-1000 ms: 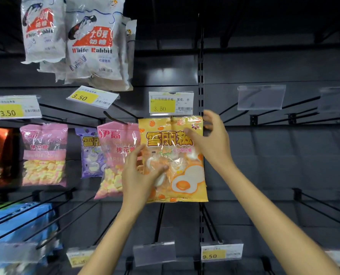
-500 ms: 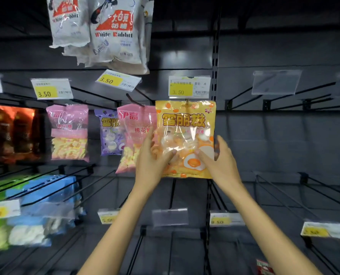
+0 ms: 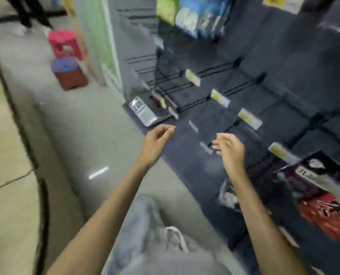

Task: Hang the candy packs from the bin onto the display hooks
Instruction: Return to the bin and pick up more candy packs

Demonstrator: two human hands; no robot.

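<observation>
The view is blurred and tilted down toward the floor. My left hand (image 3: 158,138) hangs in front of me with loosely curled fingers and holds nothing. My right hand (image 3: 229,148) is beside it, fingers apart, also holding nothing. Behind both hands runs the dark display rack with bare black hooks (image 3: 214,70) and yellow price tags (image 3: 219,97). Blue and green packs (image 3: 193,14) hang at the top of the rack. Red and dark packs (image 3: 328,203) sit low at the right. The yellow egg pack and the bin are out of view.
Grey floor (image 3: 69,135) stretches to the left. A pink stool (image 3: 64,43) and a blue-topped red stool (image 3: 68,73) stand by a pale green pillar (image 3: 97,36). A silver pack (image 3: 143,111) lies on the rack's base shelf. Someone's legs (image 3: 26,10) stand far left.
Both hands have let go of the yellow egg pack, which stayed on its hook, and dropped away. My head has swung down and left toward the floor and lower hooks.
</observation>
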